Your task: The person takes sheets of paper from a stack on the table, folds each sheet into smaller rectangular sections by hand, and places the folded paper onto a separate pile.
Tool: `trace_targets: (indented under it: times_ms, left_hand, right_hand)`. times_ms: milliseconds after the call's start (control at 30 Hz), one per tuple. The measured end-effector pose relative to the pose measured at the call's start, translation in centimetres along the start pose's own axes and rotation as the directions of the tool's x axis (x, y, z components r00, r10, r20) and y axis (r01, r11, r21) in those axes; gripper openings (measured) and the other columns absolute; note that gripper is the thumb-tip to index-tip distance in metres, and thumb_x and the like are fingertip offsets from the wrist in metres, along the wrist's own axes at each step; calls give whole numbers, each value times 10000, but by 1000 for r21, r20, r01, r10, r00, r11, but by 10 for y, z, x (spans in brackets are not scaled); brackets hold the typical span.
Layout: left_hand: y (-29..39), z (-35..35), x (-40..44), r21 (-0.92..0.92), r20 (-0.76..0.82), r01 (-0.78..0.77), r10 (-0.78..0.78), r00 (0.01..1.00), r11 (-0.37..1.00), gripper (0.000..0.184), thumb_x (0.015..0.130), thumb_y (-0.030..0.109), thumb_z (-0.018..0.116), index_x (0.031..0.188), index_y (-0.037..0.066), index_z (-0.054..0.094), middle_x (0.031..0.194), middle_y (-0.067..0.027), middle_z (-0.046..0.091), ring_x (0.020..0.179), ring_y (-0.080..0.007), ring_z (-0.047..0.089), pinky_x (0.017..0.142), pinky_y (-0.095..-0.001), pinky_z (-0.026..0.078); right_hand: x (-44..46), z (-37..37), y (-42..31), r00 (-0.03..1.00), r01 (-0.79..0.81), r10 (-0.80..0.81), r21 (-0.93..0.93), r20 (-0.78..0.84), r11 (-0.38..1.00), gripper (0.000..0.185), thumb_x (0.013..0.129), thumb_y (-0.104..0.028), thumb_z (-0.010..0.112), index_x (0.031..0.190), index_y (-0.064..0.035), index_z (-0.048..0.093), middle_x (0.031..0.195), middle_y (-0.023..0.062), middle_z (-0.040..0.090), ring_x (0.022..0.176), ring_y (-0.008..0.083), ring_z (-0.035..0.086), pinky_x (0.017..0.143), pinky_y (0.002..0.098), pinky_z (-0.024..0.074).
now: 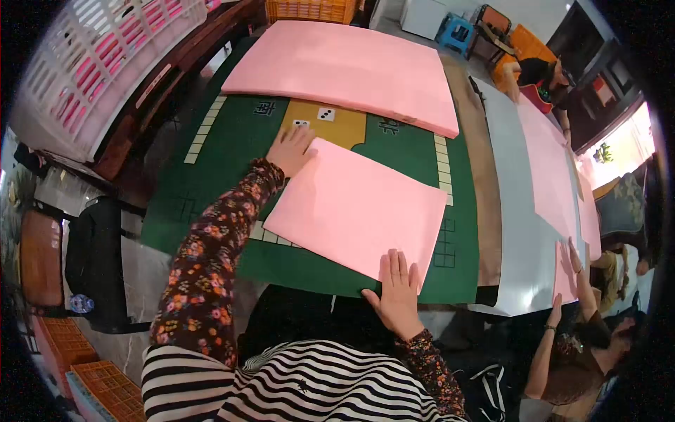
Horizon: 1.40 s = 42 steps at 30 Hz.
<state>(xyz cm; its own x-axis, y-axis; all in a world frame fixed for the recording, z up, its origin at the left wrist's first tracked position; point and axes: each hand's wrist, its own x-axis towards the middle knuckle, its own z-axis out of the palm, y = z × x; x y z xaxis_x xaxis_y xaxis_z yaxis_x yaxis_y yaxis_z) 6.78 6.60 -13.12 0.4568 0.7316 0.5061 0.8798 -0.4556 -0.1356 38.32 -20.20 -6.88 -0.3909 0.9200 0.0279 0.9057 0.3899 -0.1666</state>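
A folded pink sheet (pixel 358 204), of paper or thin cloth, lies on the green printed mat (pixel 190 200) in front of me. My left hand (pixel 290 149) rests with its fingers stretched out at the sheet's far left corner, partly on the mat beside a printed die. My right hand (pixel 398 290) lies flat on the sheet's near right corner, thumb spread out past the near edge. Neither hand grips anything. Beyond the folded sheet lies a wide stack of pink sheets (pixel 344 67), covering the far part of the mat.
At the right, a grey-white table (pixel 517 232) holds more pink sheets (pixel 545 165), and people work there with their hands on them. A white plastic crate (pixel 91 84) stands at the upper left. A black chair (pixel 95 260) and orange crates (pixel 105 390) are at the left.
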Motion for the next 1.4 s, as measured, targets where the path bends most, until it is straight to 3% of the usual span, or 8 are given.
trace_targets:
  times_ms: [67, 133, 200, 433, 800, 900, 1067, 1400]
  left_hand:
    - [17, -23, 16, 84, -6, 130, -130, 991, 988, 493, 905, 391, 491, 1256, 45, 512, 1371, -165, 438, 1315, -316, 369, 1087, -459, 260]
    - [91, -94, 28, 113, 518, -9, -52, 854, 994, 575, 930, 424, 470, 1368, 54, 428, 1483, -174, 333, 1388, -333, 282, 1136, -472, 191]
    - [137, -82, -26, -346, 303, 14, 97, 948, 938, 599, 938, 441, 465, 1401, 66, 401, 1486, -166, 337, 1387, -324, 287, 1133, -488, 196]
    - [154, -91, -37, -340, 234, -18, 103, 967, 940, 567, 942, 416, 478, 1396, 79, 424, 1476, -159, 353, 1385, -309, 289, 1127, -502, 207]
    - [190, -108, -32, -364, 189, -58, 135, 973, 930, 640, 905, 424, 527, 1391, 24, 409, 1484, -166, 339, 1394, -312, 270, 1136, -490, 197]
    - [262, -130, -37, -726, 26, -152, 247, 969, 671, 708, 703, 410, 766, 1241, 11, 538, 1312, -157, 527, 1215, -323, 485, 1040, -467, 354]
    - [302, -123, -44, -555, -213, -326, 248, 945, 766, 196, 728, 225, 654, 812, 96, 533, 806, -51, 468, 809, -213, 491, 739, -351, 407]
    - [280, -145, -66, -508, -369, -392, 218, 904, 767, 165, 739, 128, 685, 888, 95, 622, 900, -13, 579, 823, -181, 560, 761, -343, 448]
  right_hand:
    - [1, -2, 0, 1000, -17, 17, 24, 10, 1000, 846, 859, -434, 612, 1446, 52, 246, 1530, 219, 217, 1432, 359, 172, 1131, 557, 125]
    - [-1, -5, -1, 998, -65, 64, 45, 29, 997, 842, 860, -427, 608, 1452, 43, 238, 1535, 213, 209, 1435, 353, 166, 1138, 542, 115]
    - [3, -11, 0, 996, -68, 59, 129, 74, 989, 819, 869, -431, 595, 1447, 40, 256, 1525, 220, 224, 1432, 361, 171, 1130, 556, 127]
    - [71, -14, 36, 987, 141, -131, 121, -89, 983, 663, 919, -397, 536, 1417, -5, 340, 1508, 196, 272, 1411, 322, 242, 1127, 551, 142]
    - [96, -6, 199, 965, -244, 244, 19, -92, 970, 563, 974, -436, 396, 1429, -107, 356, 1522, 102, 298, 1413, 278, 256, 1095, 622, 155]
    - [96, -3, 198, 962, -262, 267, 83, -54, 962, 561, 973, -440, 384, 1437, -129, 348, 1526, 94, 296, 1417, 278, 246, 1103, 616, 133]
    - [80, -2, 209, 966, -203, 230, 203, -121, 958, 581, 934, -401, 496, 1423, -109, 385, 1507, 122, 330, 1416, 289, 248, 1134, 538, 143]
    - [26, -33, 153, 969, 114, -96, 69, -227, 991, 709, 776, -119, 663, 1426, -126, 383, 1484, 117, 363, 1395, 302, 289, 1136, 494, 201]
